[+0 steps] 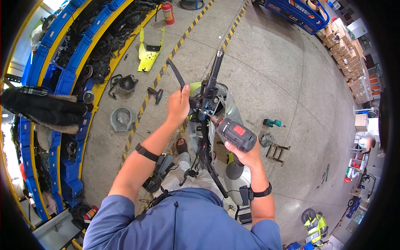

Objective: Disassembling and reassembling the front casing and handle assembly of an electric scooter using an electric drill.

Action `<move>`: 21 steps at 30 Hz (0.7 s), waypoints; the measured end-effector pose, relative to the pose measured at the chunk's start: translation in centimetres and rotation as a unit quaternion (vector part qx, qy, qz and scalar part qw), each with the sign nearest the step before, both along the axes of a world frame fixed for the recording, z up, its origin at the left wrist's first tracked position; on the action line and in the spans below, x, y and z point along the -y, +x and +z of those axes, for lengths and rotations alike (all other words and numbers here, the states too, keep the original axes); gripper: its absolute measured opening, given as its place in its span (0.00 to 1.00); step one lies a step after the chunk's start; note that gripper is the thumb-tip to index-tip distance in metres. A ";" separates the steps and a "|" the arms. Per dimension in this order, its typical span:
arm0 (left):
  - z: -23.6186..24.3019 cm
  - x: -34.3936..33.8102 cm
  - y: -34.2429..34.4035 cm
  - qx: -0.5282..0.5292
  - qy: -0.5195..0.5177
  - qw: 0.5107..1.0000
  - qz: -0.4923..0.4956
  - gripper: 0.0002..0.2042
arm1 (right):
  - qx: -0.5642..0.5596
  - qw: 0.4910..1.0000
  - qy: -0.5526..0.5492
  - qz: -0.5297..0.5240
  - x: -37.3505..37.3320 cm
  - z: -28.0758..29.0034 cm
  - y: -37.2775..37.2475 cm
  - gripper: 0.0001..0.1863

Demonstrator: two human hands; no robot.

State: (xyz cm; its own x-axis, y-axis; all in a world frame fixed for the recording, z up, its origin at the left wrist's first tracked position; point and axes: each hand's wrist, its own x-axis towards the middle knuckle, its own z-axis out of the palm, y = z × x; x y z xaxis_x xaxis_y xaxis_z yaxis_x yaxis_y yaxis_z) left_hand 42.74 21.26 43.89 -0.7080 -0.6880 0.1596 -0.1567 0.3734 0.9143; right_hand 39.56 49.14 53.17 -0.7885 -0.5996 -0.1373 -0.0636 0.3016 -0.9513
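Observation:
The scooter's front end stands before me, its dark handlebar (pixel 216 66) running away from me and back toward my body. My left hand (pixel 179 105) is closed around the base of a black brake lever (pixel 176 74), against the left side of the handlebar's middle. In my right hand (pixel 246 154) is a black and red cordless driver (pixel 238 134). Its tip points left and meets the clamp area (pixel 206 111) at the handlebar centre. The exact fastener is too small to make out. Grey body panels (pixel 230 107) flank the stem.
Left of me, blue parts bins (pixel 66 83) fill yellow-edged shelves. On the floor lie a yellow-green panel (pixel 148 54), a black headlight-like part (pixel 125 84), a grey basin (pixel 122 119), another power tool (pixel 156 95), a teal driver (pixel 273 123) and a small metal frame (pixel 277 154).

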 end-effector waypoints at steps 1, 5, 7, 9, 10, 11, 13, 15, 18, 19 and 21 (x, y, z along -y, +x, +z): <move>-0.2 0.1 0.1 0.019 -0.003 1.000 -0.002 0.26 | 0.000 1.000 -0.001 0.000 0.1 -0.1 0.1 0.13; -1.0 -0.9 1.2 -0.018 -0.128 0.989 0.076 0.25 | 0.008 1.000 -0.016 -0.004 0.3 -0.1 0.2 0.14; -0.5 -1.4 0.9 -0.013 -0.072 0.993 0.096 0.25 | -0.006 1.000 -0.019 0.005 0.4 -0.4 -0.1 0.14; 0.2 -1.8 1.0 -0.019 -0.024 0.992 0.122 0.24 | 0.006 1.000 -0.010 0.007 0.2 -0.6 0.0 0.13; 0.3 -1.9 0.9 -0.015 -0.023 0.992 0.122 0.24 | 0.015 1.000 -0.002 0.011 0.2 -0.7 0.0 0.13; 0.4 -2.0 0.7 -0.014 -0.011 0.991 0.136 0.23 | 0.017 1.000 -0.001 0.011 0.3 -0.8 0.0 0.13; 0.1 -1.8 0.6 -0.012 0.000 0.988 0.151 0.23 | -0.022 0.999 -0.021 0.013 0.4 -1.0 0.0 0.13; -0.2 -1.5 0.4 -0.001 0.056 0.987 0.154 0.22 | -0.016 1.000 -0.015 0.018 0.3 -1.1 -0.2 0.13; 0.9 -2.4 2.7 0.035 -0.083 0.984 0.151 0.20 | -0.015 1.000 -0.018 0.012 0.3 -1.2 0.0 0.13; 0.8 -2.2 3.2 0.034 -0.085 0.985 0.149 0.20 | -0.020 0.999 -0.025 0.002 0.3 -1.3 0.0 0.13; 0.9 -1.8 4.8 -0.041 -0.089 0.992 0.079 0.18 | -0.010 1.000 -0.022 0.009 -0.1 -1.6 0.0 0.13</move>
